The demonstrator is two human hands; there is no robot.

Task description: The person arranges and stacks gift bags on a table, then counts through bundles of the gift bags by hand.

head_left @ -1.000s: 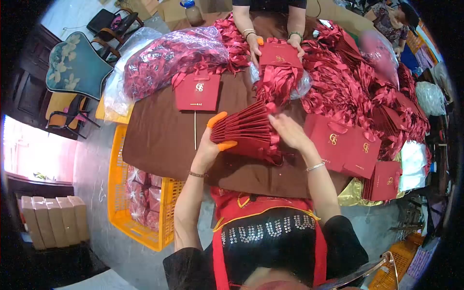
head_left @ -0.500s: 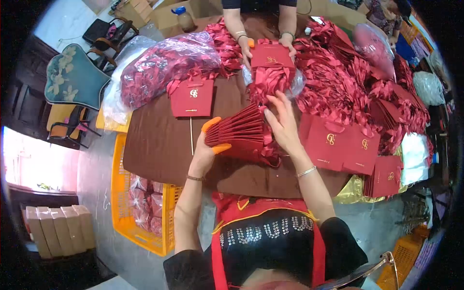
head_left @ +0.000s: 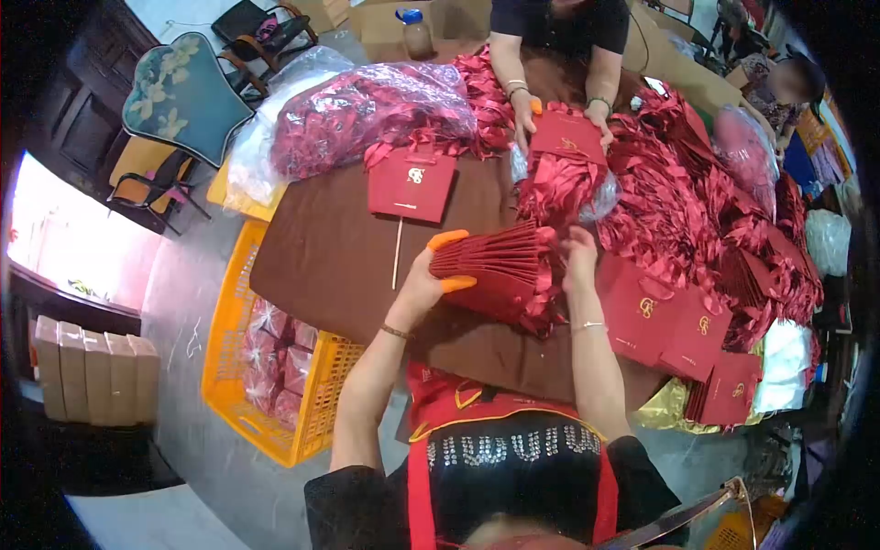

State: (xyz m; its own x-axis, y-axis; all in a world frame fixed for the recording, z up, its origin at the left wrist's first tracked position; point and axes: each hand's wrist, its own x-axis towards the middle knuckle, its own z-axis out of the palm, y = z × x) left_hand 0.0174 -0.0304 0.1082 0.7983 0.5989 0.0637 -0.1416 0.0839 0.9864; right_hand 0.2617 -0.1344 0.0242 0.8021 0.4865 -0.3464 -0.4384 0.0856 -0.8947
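My left hand [head_left: 429,275], with orange covers on two fingers, grips the left end of a fanned stack of red paper bags [head_left: 495,273] above the brown table. At the stack's right end, beside its ribbon handles, is my right hand [head_left: 579,259]; its fingers look bent, and whether they pinch a ribbon is too small to tell. One red bag with a gold logo [head_left: 412,186] lies behind the stack, over a thin stick [head_left: 397,254]. More red bags [head_left: 650,312] lie to the right of my right hand.
Across the brown table [head_left: 316,247], a co-worker's hands hold red bags [head_left: 566,139]. A plastic-wrapped bundle [head_left: 367,119] lies at the back left, a ribbon-handled pile [head_left: 669,192] at the right. An orange crate [head_left: 312,403] stands below the left edge; a jar [head_left: 417,38] is behind.
The view has shifted, moving the scene rightward. My right hand has gone from raised, spread fingers to a more bent shape beside the ribbons. My left hand keeps its grip on the stack.
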